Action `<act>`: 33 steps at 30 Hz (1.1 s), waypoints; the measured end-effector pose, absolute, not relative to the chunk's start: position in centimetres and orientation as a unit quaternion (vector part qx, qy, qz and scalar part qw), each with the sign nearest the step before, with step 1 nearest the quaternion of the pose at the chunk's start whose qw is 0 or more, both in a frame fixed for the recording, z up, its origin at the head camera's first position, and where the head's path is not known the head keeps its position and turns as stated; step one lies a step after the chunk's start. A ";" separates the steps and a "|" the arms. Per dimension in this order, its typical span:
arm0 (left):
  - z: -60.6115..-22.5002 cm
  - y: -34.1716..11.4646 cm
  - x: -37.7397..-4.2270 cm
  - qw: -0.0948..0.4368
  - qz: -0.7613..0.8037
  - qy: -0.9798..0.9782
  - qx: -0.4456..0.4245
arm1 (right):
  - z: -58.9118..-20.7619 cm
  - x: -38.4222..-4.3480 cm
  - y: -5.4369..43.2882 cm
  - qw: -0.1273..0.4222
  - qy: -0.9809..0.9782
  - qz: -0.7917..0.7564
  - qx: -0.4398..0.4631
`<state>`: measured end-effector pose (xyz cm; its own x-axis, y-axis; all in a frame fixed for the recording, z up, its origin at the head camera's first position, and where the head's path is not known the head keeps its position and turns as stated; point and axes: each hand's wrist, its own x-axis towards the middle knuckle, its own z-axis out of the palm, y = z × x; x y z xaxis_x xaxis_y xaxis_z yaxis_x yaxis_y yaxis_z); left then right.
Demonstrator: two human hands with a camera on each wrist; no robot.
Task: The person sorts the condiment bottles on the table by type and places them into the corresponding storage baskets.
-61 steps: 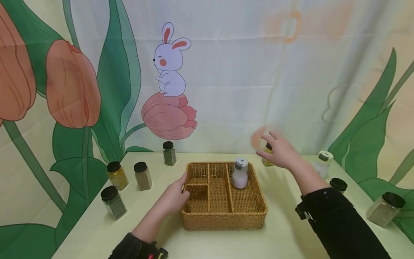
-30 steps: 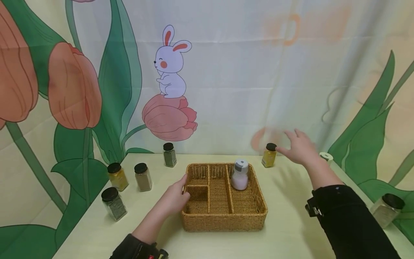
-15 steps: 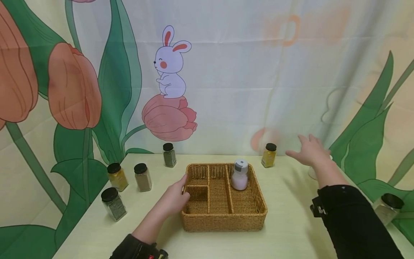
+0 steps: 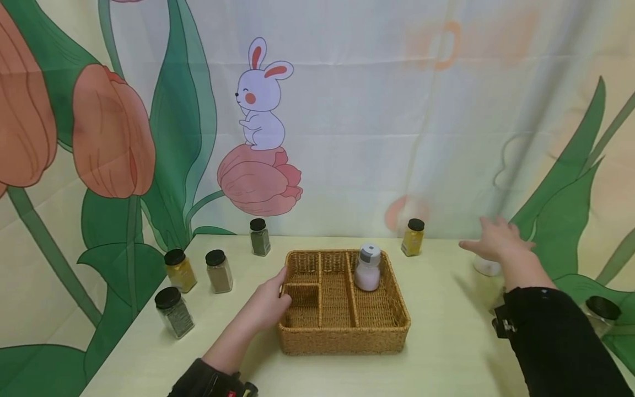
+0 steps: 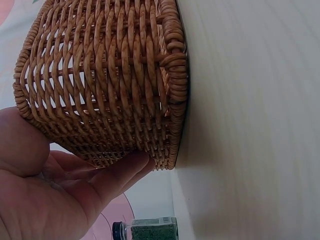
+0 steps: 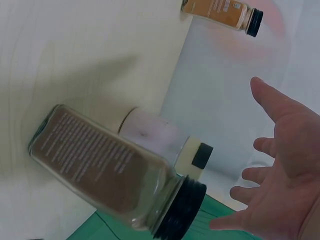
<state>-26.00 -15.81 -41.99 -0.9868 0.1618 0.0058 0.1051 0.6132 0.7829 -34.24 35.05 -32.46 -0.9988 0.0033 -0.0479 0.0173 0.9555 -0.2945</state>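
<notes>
While the left grip (image 4: 268, 302) clamps the divided wicker basket (image 4: 342, 340), the right grip (image 4: 500, 241), fingers apart, hovers near the pale-capped shaker (image 6: 151, 130), seemingly a reach calling next for closure.

Pale table (image 4: 357, 377), divided wicker basket (image 4: 342, 340), capped jars (image 4: 219, 271) either side

Jars (image 4: 219, 274) stand left of the basket (image 4: 342, 341), a shaker (image 4: 367, 273) in its right compartment.
</notes>
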 end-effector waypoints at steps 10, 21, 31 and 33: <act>-41.9 -15.9 -26.0 0.029 0.424 0.902 0.075 | -33.0 -33.8 36.5 0.062 0.987 -0.148 0.014; -42.0 -15.8 -25.9 0.029 0.431 0.899 0.074 | -34.1 -33.8 37.8 0.072 0.985 -0.156 0.010; -42.1 -15.8 -26.0 0.034 0.437 0.896 0.069 | -35.2 -34.5 38.4 0.070 0.987 -0.147 0.007; -42.1 -15.8 -26.0 0.036 0.440 0.895 0.069 | -35.3 -34.6 38.4 0.070 0.987 -0.145 0.007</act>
<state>-26.01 -15.80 -42.09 -0.9881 0.1540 -0.0034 0.0913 0.6034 0.7922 -34.56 38.43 -35.32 -0.9902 -0.0072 -0.1392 0.0332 0.9577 -0.2859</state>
